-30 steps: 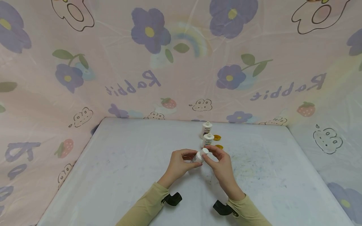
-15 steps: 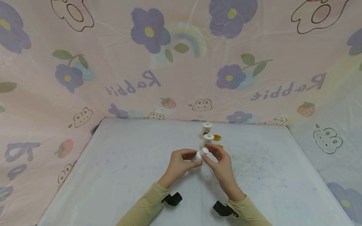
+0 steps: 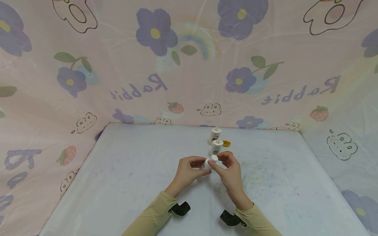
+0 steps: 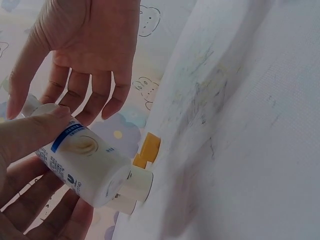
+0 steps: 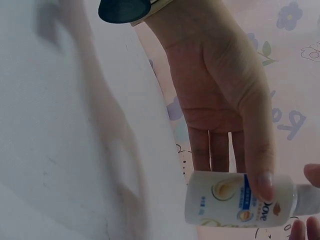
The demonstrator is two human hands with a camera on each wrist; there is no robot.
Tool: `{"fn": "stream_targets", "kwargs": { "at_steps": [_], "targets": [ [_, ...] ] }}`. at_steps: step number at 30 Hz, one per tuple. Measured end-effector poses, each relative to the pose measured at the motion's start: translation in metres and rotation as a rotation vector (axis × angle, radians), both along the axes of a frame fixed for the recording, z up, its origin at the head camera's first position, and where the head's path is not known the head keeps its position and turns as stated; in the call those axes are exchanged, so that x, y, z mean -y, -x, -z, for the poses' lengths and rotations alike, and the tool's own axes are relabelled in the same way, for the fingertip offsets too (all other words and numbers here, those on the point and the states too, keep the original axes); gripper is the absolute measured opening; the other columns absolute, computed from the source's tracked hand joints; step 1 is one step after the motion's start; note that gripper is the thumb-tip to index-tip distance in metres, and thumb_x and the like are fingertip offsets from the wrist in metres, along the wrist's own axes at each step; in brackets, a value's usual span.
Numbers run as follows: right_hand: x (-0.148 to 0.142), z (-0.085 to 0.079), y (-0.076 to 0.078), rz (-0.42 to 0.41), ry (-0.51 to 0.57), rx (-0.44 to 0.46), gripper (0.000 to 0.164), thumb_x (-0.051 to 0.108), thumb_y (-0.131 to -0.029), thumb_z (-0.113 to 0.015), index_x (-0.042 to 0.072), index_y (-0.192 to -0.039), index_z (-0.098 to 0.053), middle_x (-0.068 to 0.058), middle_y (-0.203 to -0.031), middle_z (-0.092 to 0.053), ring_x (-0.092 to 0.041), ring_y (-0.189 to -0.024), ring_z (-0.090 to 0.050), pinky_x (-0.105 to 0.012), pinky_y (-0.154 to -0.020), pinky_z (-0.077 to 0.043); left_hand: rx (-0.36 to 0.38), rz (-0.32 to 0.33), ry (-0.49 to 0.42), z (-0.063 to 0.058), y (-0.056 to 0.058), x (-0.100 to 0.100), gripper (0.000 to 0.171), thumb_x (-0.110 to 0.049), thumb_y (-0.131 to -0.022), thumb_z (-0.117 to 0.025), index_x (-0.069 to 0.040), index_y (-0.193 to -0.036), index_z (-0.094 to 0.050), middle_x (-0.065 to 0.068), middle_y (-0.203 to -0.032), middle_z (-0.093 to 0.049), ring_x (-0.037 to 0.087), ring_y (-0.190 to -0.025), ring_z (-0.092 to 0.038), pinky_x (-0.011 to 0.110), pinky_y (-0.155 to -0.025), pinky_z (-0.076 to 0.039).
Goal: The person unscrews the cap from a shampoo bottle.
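My left hand (image 3: 186,172) grips a small white Dove bottle (image 5: 225,199), thumb along one side and fingers behind it. The bottle is tilted, its capped end toward my right hand. My right hand (image 3: 231,172) pinches the white cap (image 3: 214,158) between thumb and fingers; in the right wrist view only its fingertips show at the cap (image 5: 306,200). In the left wrist view the bottle (image 4: 90,155) shows a blue band and small print. Just beyond the hands stand two uncapped white bottles, a nearer bottle (image 3: 217,147) and a farther bottle (image 3: 216,135).
Beside the standing bottles lie two yellow caps, a farther cap (image 3: 226,143) and a nearer cap (image 3: 228,152) partly hidden by my right hand. The white table (image 3: 141,183) carries faint smudges. Patterned cloth (image 3: 189,82) rises behind and at both sides.
My right fingers have shifted around the cap and the thumb has moved slightly left. The left hand and the bottle stay nearly where they were.
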State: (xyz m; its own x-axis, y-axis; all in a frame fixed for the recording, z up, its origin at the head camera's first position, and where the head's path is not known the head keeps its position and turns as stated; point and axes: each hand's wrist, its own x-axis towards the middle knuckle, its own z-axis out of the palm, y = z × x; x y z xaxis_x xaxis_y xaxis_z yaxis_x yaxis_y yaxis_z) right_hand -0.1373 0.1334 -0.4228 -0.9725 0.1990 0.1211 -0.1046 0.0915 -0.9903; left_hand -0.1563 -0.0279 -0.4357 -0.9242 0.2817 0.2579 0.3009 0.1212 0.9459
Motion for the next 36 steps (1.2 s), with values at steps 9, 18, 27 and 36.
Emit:
{"fn": "stream_targets", "kwargs": {
  "at_steps": [9,18,27,36],
  "targets": [
    [0.002,0.0,0.001,0.002,0.004,0.01,0.033,0.0,-0.077,-0.079,-0.007,-0.099,-0.055,-0.017,-0.097,-0.057,-0.027,-0.096,-0.053,-0.038,-0.091,-0.036,0.02,0.003,-0.01,0.0,0.0,0.0,0.036,-0.001,-0.072,-0.083,0.003,-0.105,-0.07,0.016,-0.1,-0.069,0.034,-0.092,-0.064,0.05,-0.085,-0.053],
    [-0.003,0.019,0.01,0.0,0.007,0.015,0.033,0.003,-0.077,-0.08,-0.004,-0.1,-0.057,-0.015,-0.1,-0.059,-0.025,-0.097,-0.054,-0.044,-0.096,-0.036,0.015,0.003,-0.012,0.0,0.0,0.0,0.037,0.0,-0.071,-0.083,0.005,-0.105,-0.069,0.017,-0.1,-0.069,0.035,-0.092,-0.065,0.05,-0.084,-0.053],
    [-0.007,0.029,0.012,-0.01,-0.017,-0.014,0.032,0.005,-0.078,-0.08,0.0,-0.105,-0.063,-0.016,-0.102,-0.064,-0.022,-0.099,-0.057,-0.047,-0.097,-0.037,0.01,0.012,-0.02,0.002,0.001,0.0,0.037,0.0,-0.072,-0.082,0.007,-0.106,-0.069,0.02,-0.1,-0.068,0.036,-0.091,-0.065,0.052,-0.083,-0.053],
    [-0.009,0.025,0.011,-0.038,-0.041,-0.009,0.033,-0.001,-0.08,-0.075,-0.001,-0.112,-0.066,-0.015,-0.105,-0.067,-0.02,-0.105,-0.056,-0.048,-0.1,-0.036,0.012,0.019,-0.008,0.002,0.002,0.0,0.038,0.0,-0.072,-0.082,0.008,-0.107,-0.068,0.02,-0.101,-0.068,0.037,-0.091,-0.064,0.052,-0.083,-0.053]
  ]
}}
